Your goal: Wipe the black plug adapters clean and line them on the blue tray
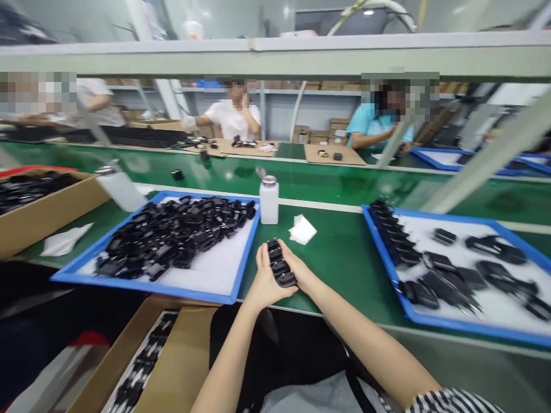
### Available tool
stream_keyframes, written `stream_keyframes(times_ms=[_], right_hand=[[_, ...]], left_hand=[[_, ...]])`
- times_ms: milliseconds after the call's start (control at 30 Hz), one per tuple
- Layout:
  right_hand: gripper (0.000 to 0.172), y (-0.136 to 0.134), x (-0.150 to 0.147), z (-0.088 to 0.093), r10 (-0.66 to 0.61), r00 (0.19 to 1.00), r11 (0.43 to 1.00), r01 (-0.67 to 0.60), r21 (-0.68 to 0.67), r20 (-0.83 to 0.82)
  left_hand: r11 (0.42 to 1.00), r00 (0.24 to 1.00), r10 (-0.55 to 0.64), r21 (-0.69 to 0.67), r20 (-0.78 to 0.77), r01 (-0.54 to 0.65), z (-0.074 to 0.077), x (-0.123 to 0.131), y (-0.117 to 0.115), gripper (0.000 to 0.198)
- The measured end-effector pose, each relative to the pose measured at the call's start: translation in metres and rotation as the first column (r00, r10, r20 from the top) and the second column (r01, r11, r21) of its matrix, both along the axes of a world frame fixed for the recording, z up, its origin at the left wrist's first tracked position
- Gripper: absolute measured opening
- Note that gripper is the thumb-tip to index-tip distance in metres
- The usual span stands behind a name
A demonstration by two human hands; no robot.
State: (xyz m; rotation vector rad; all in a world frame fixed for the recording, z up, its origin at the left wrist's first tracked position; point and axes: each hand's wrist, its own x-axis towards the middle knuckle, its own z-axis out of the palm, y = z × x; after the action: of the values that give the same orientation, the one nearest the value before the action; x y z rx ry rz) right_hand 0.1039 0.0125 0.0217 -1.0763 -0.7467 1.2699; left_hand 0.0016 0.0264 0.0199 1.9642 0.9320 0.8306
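Observation:
My left hand (263,281) and my right hand (298,269) are pressed together around a short row of small black plastic parts (279,265), held just above the green table near its front edge. Both hands are closed on this row. To the left lies a blue-rimmed tray (241,269) heaped with several loose black parts (176,232). To the right another blue-rimmed tray (387,275) holds black parts, some lined up in a row (390,235) along its left side.
A white bottle (269,199) and a folded white cloth (302,229) stand just beyond my hands. Cardboard boxes with black parts sit at the left (47,209) and below the table edge (172,355). People work across the green belt (310,178).

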Motion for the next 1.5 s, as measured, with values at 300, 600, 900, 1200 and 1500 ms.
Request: stream_keyframes(times_ms=[300, 600, 900, 1200, 1500], right_hand=[[0.063, -0.051, 0.020, -0.003, -0.244, 0.970, 0.969, 0.244, 0.032, -0.004], [0.043, -0.095, 0.062, 0.032, -0.481, 0.591, 0.874, 0.378, 0.304, 0.648], [0.026, -0.197, 0.138, 0.029, 0.071, -0.354, 0.868, 0.483, 0.117, 0.932], [0.026, -0.214, 0.193, 0.023, 0.140, -0.409, 0.856, 0.508, 0.097, 0.902], [0.029, -0.229, 0.252, 0.025, 0.082, -0.278, 0.767, 0.631, 0.117, 0.957]], left_hand=[[0.960, 0.958, -0.281, 0.029, 0.061, 0.280, -0.010, 0.028, -0.027, 0.106], [0.964, 0.964, -0.264, 0.021, -0.014, 0.264, -0.006, 0.048, -0.017, 0.114], [0.960, 0.965, -0.255, -0.134, -0.056, 0.245, 0.000, 0.045, -0.022, 0.114], [0.943, 0.940, -0.317, -0.150, -0.127, 0.298, 0.001, 0.036, -0.017, 0.115], [0.945, 0.936, -0.316, -0.138, -0.153, 0.297, 0.003, 0.037, -0.020, 0.111]])
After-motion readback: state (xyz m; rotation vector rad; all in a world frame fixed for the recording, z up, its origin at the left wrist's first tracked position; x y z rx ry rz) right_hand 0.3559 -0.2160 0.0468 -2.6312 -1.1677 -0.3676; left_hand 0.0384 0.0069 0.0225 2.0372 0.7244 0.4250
